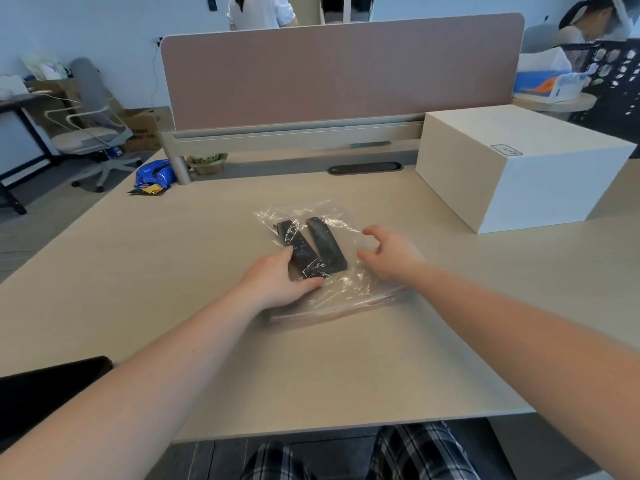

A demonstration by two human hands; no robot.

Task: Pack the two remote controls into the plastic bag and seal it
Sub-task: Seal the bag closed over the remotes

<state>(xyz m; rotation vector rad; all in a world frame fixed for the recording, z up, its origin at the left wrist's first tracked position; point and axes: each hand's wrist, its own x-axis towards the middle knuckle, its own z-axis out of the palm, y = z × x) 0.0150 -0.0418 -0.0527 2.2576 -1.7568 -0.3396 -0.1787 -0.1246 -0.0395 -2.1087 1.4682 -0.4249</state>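
A clear plastic bag (pixel 349 289) lies flat on the desk, its red zip strip at the near edge. Two black remote controls lie inside it, side by side in a V: the left remote (pixel 298 245) and the right remote (pixel 326 244). My left hand (pixel 277 282) grips the near end of the left remote through the plastic, thumb under it. My right hand (pixel 389 256) hovers just right of the remotes over the bag, fingers spread and curled, holding nothing.
A large white box (pixel 519 168) stands at the back right of the desk (pixel 173 271). A pink divider panel (pixel 339 71) runs along the far edge. A blue snack packet (pixel 154 173) lies back left, a dark object (pixel 45 386) at the near left edge.
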